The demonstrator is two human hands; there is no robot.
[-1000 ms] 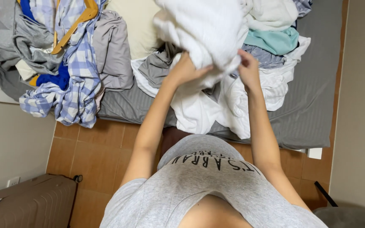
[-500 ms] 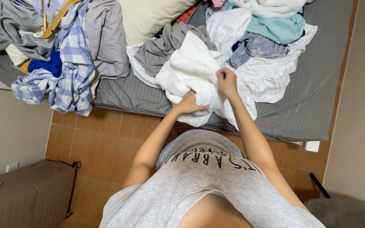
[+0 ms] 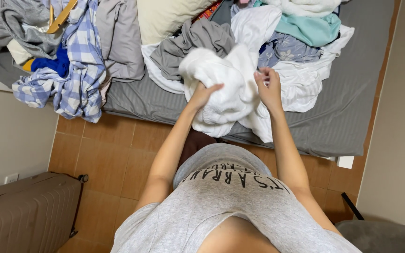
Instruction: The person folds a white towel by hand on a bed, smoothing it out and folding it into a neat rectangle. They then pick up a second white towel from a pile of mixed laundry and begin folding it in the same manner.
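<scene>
Both hands, left hand [image 3: 202, 96] and right hand [image 3: 269, 86], pinch a bunched white garment [image 3: 226, 89] mid-frame, not yet folded; unsorted clothes cover the bed [image 3: 343, 122] behind.

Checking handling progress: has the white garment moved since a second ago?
Yes. The white garment dropped from over the clothes pile toward the grey bed's near edge.

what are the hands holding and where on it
Both grip a white garment: left hand in its bunched middle, right hand pinching its right-side edge.
</scene>
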